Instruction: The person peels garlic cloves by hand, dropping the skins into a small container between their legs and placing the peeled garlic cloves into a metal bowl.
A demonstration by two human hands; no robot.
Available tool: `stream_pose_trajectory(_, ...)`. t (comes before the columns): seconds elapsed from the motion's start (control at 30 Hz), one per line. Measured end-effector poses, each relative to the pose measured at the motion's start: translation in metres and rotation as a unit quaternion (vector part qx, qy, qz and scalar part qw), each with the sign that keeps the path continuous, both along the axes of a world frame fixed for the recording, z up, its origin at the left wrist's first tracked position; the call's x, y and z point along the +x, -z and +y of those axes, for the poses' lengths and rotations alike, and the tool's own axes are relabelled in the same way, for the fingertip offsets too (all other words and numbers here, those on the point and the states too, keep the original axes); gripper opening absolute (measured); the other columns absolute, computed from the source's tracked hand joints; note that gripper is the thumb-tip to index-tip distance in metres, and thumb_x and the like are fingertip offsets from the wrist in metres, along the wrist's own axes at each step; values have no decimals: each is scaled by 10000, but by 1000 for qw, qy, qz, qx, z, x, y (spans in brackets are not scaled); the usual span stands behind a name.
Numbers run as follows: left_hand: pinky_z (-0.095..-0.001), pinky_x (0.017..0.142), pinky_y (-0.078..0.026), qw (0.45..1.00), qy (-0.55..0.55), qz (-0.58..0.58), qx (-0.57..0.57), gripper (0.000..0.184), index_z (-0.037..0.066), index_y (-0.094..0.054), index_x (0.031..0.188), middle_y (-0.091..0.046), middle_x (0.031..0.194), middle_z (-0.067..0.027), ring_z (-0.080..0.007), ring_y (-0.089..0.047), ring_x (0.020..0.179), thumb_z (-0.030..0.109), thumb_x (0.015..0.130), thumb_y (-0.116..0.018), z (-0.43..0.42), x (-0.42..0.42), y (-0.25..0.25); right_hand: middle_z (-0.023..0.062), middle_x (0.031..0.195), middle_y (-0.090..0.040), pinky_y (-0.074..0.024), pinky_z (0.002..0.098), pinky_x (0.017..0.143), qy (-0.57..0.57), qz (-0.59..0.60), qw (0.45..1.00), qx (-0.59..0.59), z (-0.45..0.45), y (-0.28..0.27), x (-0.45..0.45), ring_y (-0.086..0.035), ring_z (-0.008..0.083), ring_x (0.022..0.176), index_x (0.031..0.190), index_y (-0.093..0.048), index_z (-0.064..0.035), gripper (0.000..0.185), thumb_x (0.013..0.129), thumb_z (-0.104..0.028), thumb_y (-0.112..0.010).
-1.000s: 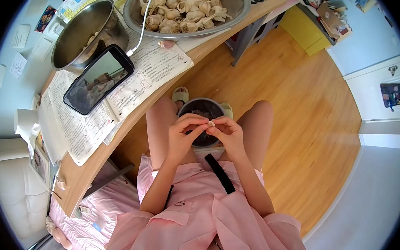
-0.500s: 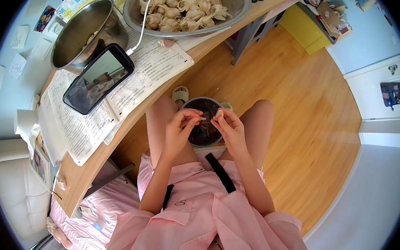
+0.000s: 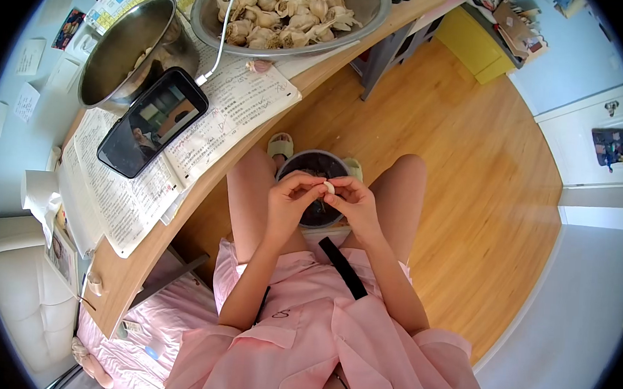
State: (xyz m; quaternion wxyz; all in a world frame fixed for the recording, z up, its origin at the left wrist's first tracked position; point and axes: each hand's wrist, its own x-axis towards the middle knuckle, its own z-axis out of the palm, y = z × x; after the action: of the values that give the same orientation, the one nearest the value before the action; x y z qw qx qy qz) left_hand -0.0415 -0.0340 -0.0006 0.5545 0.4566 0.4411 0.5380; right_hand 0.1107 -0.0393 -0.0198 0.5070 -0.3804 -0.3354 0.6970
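On your far left, on the pale wooden surface [image 3: 122, 277], a deep, shiny steel pot [image 3: 115, 50] holds a few pale pieces (too shaded to make out well). Next come a black rectangular phone [image 3: 152, 124] and the white printed pages [image 3: 122, 201] near it. Further right, a small purplish garlic clove [image 3: 259, 66] lies just beside a wide grey metal bowl [image 3: 370, 14] heaped with off-white garlic bulbs [image 3: 319, 8].

Below the surface, your bare left hand [image 3: 289, 202] pinches at a small, smooth, ivory clove [image 3: 329, 187], and your bare right hand [image 3: 359, 204] closes its fingertips on it from the other side. So your hands are together, with that clove between them above a round dark-grey bucket [image 3: 329, 161].

The step in hand looks like fingertip work on the clove's skin; the next move calls for a steady pinch by one hand, leaving the other's fingertips free.
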Motion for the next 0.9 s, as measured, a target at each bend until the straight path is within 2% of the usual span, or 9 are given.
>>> stream_pose_trajectory(0.2, -206, 716, -499, 1000, 0, -13, 1, 94, -28, -661, 889, -621, 874, -52, -113, -619, 805, -51, 799, -650, -2, -2, 0, 67, 1018, -622, -481, 264, 860, 2, 41, 999, -4, 0, 6, 0, -597, 140, 942, 1004, -577, -11, 239, 791, 44, -672)
stream_pose_trajectory(0.27, -205, 716, -497, 1000, 9, -25, 4, 93, -28, -662, 894, -619, 869, -48, -109, -614, 807, -44, 803, -648, -2, -3, 1, 62, 1016, -621, -477, 262, 865, -20, 17, 1000, -14, 2, 1, 2, -594, 135, 947, 1001, -577, -11, 239, 790, 45, -673)
stream_pose_trajectory(0.37, -230, 720, -521, 998, -5, -21, -55, 97, -40, -660, 897, -612, 885, -68, -134, -617, 806, -52, 803, -643, -2, -3, -3, 48, 991, -625, -472, 244, 836, -42, -10, 999, -32, 4, -5, 5, -591, 118, 924, 1006, -579, -24, 250, 785, 25, -684)
stream_pose_trajectory(0.47, -221, 704, -508, 998, 8, 50, 26, 89, -30, -669, 881, -603, 889, -60, -129, -607, 813, -47, 795, -648, -1, -4, -8, 42, 971, -629, -470, 233, 817, -48, -20, 998, -42, 5, -4, 6, -589, 106, 897, 1005, -585, -27, 252, 782, 9, -694)
stream_pose_trajectory(0.57, -214, 686, -494, 993, 10, 111, 37, 112, -11, -681, 897, -602, 892, -50, -123, -599, 818, -41, 792, -652, -2, -6, -10, 40, 960, -631, -469, 230, 813, -49, -20, 997, -50, 5, -4, 6, -586, 101, 884, 999, -589, -21, 246, 779, 2, -699)
stream_pose_trajectory(0.67, -208, 675, -481, 991, 16, 123, 54, 144, 3, -688, 925, -602, 902, -43, -119, -595, 813, -33, 789, -657, -1, -9, -7, 40, 953, -632, -471, 228, 801, -47, -21, 997, -56, 4, -5, 7, -585, 98, 878, 993, -592, -17, 241, 779, -2, -701)
stream_pose_trajectory(0.77, -224, 677, -520, 987, 31, 136, 75, 142, 1, -681, 921, -616, 894, -65, -125, -613, 792, -11, 780, -670, 3, -13, -5, 42, 953, -632, -474, 226, 785, -53, -25, 996, -61, 3, -7, 8, -587, 96, 868, 992, -594, -14, 242, 778, -5, -704)
stream_pose_trajectory(0.87, -228, 671, -519, 992, 22, 118, 46, 108, -3, -674, 880, -624, 878, -68, -131, -613, 770, -12, 772, -674, 3, -9, -13, 46, 957, -630, -476, 223, 763, -71, -26, 995, -68, 5, -9, 12, -590, 97, 853, 1001, -594, -7, 239, 787, -15, -699)
stream_pose_trajectory(0.9, -231, 664, -518, 989, 29, 131, 67, 109, -1, -674, 878, -626, 871, -69, -135, -614, 765, -12, 769, -675, 4, -9, -11, 48, 958, -630, -477, 222, 755, -78, -26, 994, -71, 5, -9, 13, -592, 97, 848, 1006, -594, -5, 237, 792, -19, -696)
